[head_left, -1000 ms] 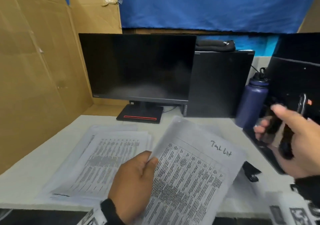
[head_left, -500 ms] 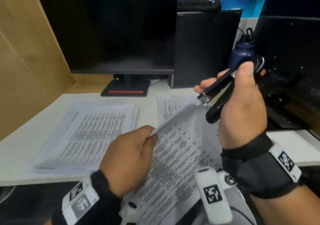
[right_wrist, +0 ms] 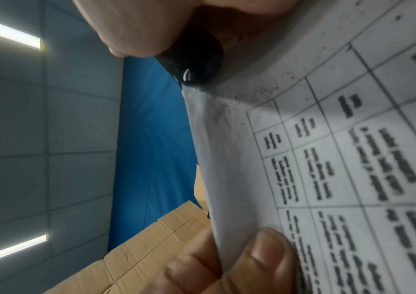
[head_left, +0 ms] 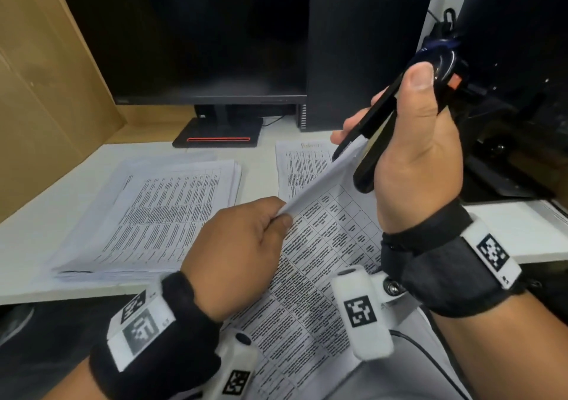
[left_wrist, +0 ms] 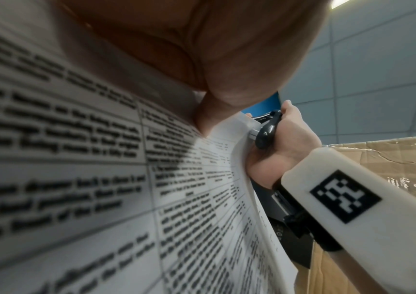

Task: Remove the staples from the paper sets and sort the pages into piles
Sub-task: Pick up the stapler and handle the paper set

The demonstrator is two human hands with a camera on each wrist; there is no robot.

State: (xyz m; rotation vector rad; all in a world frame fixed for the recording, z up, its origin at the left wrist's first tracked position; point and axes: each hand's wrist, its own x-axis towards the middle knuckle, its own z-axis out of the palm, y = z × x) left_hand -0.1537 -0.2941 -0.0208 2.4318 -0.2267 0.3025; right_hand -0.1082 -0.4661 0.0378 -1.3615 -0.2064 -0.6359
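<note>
Two hands — the left hand (head_left: 236, 246) at lower centre and the right hand (head_left: 421, 153) at right. One stapler (head_left: 381, 129), upper right. Three lots of paper: one held paper set (head_left: 322, 276) at lower centre, one tall pile (head_left: 163, 215) at left and one single sheet (head_left: 302, 166) at centre. One monitor (head_left: 190, 37) at top, one computer case (head_left: 362, 49) beside it — and one water bottle (head_left: 442, 43) at upper right. Two wrist bands, four square code tags.
</note>
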